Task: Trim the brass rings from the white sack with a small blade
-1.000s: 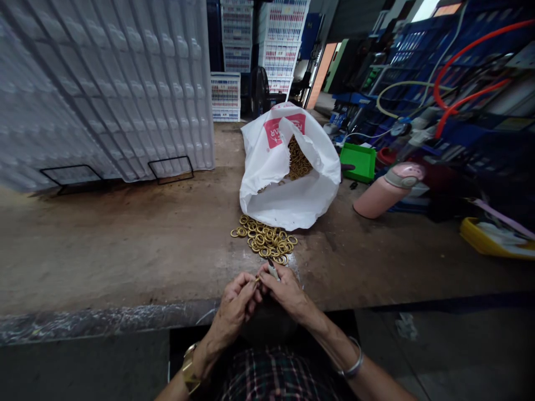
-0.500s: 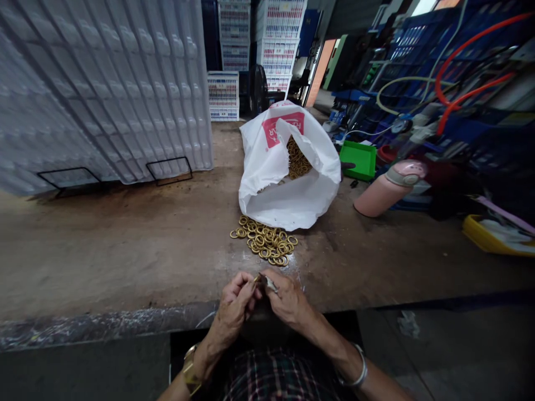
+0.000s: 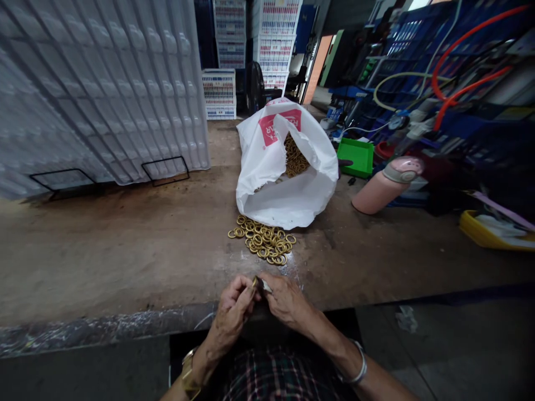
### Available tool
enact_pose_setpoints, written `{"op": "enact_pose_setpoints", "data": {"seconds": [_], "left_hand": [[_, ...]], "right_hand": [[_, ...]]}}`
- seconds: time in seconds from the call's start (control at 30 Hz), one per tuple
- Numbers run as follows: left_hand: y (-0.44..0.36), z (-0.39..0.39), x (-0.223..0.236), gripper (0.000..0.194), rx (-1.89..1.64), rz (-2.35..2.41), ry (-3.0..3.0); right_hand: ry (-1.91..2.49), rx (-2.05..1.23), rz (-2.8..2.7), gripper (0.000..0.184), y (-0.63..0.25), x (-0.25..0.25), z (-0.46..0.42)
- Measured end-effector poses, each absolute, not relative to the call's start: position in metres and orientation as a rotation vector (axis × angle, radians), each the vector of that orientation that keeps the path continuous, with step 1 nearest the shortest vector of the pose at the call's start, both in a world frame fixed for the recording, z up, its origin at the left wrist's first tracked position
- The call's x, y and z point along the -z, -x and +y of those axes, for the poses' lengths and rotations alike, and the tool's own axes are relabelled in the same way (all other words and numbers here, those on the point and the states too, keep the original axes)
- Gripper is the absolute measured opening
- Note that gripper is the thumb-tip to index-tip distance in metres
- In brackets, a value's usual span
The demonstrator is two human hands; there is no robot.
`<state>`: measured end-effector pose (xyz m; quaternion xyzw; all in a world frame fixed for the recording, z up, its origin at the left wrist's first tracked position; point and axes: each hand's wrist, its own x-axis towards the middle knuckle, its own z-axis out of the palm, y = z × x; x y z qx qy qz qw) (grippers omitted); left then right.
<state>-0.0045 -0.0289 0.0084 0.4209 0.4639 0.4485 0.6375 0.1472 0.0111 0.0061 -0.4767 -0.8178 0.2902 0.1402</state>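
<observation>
My left hand (image 3: 234,306) pinches a brass ring (image 3: 254,282) between thumb and fingers, near the table's front edge. Close against it, my right hand (image 3: 286,298) is closed round a small tool (image 3: 266,286) with a dark tip and a pale part; its kind is too small to make out. The tool's dark tip meets the ring or lies just beside it. Beyond my hands is a loose pile of brass rings (image 3: 267,242). Behind the pile lies a white plastic sack (image 3: 288,209), its torn mouth facing me, with many more rings inside.
Clear plastic trays (image 3: 159,83) stand upright at the left, by black wire stands (image 3: 167,181). A pink bottle (image 3: 378,192), a green tray (image 3: 361,159) and a yellow tray (image 3: 480,231) are at the right. White crates (image 3: 273,53) are stacked behind; orange hoses (image 3: 438,83) hang at the upper right.
The ring in my left hand has turned and now shows more of its round face. Both hands stay together in nearly the same place; the view has shifted slightly.
</observation>
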Motion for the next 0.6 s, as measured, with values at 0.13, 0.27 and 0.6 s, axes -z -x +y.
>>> {"op": "enact_pose_setpoints", "data": {"seconds": [0.13, 0.27, 0.6], "left_hand": [[0.002, -0.035, -0.016, 0.038, -1.003, 0.932, -0.854], [0.0, -0.033, -0.016, 0.041, -1.003, 0.958, -0.652], [0.001, -0.024, -0.021, 0.039, -1.053, 0.908, -0.367]], "right_hand": [[1.429, -0.671, -2.35, 0.021, -0.148, 0.002, 0.011], [1.559, -0.366, -2.256, 0.04, -0.146, 0.01, 0.018], [1.91, -0.316, -2.365, 0.034, -0.136, -0.012, 0.04]]}}
